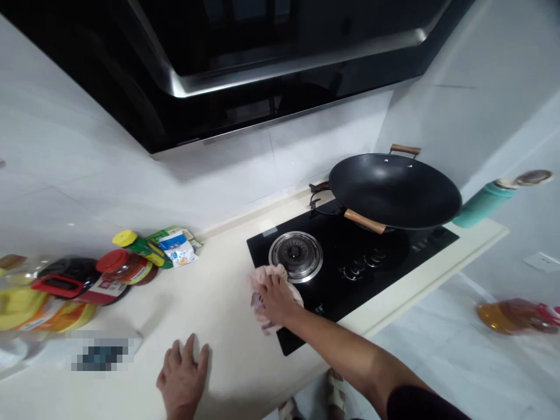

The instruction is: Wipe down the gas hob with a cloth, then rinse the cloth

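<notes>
Head view: pink cloth (272, 272), bunched beneath your curled right hand (277, 300), straddling the left edge of the cooktop (335, 294); left hand (184, 370), fingers spread on the countertop (223, 309), presumably bracing you.

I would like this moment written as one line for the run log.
right hand: on pink cloth, across left edge of cooktop | left hand: palm down on counter | wok: cooktop's right side

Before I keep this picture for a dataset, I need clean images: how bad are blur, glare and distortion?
Head view: pink cloth under the right hand smeared at its left edge; head view: amber bottle at right blurred; head view: reflections on the black hood; head view: edges stretched, wide-angle style.
</notes>
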Demonstrator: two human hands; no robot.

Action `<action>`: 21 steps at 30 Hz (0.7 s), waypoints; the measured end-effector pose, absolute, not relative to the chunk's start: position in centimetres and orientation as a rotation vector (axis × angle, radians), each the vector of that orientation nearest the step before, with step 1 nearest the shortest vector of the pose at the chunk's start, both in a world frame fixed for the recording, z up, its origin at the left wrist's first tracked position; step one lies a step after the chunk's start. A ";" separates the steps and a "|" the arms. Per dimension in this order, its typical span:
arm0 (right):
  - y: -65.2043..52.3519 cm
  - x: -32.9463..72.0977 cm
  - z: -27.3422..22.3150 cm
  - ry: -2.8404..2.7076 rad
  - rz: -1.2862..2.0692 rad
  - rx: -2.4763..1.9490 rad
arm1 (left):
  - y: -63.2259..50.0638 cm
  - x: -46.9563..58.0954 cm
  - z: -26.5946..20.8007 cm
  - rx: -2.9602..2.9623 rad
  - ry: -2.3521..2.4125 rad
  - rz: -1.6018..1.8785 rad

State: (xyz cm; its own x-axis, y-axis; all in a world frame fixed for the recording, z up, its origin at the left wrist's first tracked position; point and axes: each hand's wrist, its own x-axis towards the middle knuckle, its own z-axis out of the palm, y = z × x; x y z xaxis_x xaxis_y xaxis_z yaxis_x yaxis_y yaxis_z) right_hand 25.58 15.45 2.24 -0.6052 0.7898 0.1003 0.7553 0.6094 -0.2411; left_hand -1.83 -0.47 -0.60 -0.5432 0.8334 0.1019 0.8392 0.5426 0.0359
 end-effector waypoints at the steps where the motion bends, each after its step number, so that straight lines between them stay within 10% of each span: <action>1: 13.7 26.3 1.7 -2.646 0.244 -1.221 | -0.4 -1.8 -0.6 -1.463 -2.701 -0.131; 11: 7.2 41.0 -0.1 -2.401 0.665 -1.443 | -0.3 -2.1 -0.4 -1.482 -2.711 -0.206; 21: 9.2 49.9 -0.6 -1.968 0.389 -2.054 | -0.2 -2.3 -0.9 -1.471 -2.717 -0.190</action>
